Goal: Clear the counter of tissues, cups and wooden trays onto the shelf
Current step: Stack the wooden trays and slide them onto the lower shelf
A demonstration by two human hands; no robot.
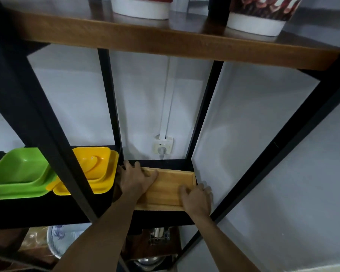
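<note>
Black-framed shelf (157,214) with a dark lower board, wooden upper board (165,40) above the hands. On the lower board, under both hands: wooden tray (165,189), lying flat. Left of the left hand, past an upright post: yellow dish (98,169), then green dish (22,173) farther left, overlapping at their edges. Overhead on the upper board: two white-based containers (141,8), well apart.

Both hands (137,178) on shelved wooden tray (165,189)

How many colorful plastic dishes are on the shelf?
2: a green dish at the far left and a yellow dish beside it, left of the wooden tray. More may be hidden.
</note>
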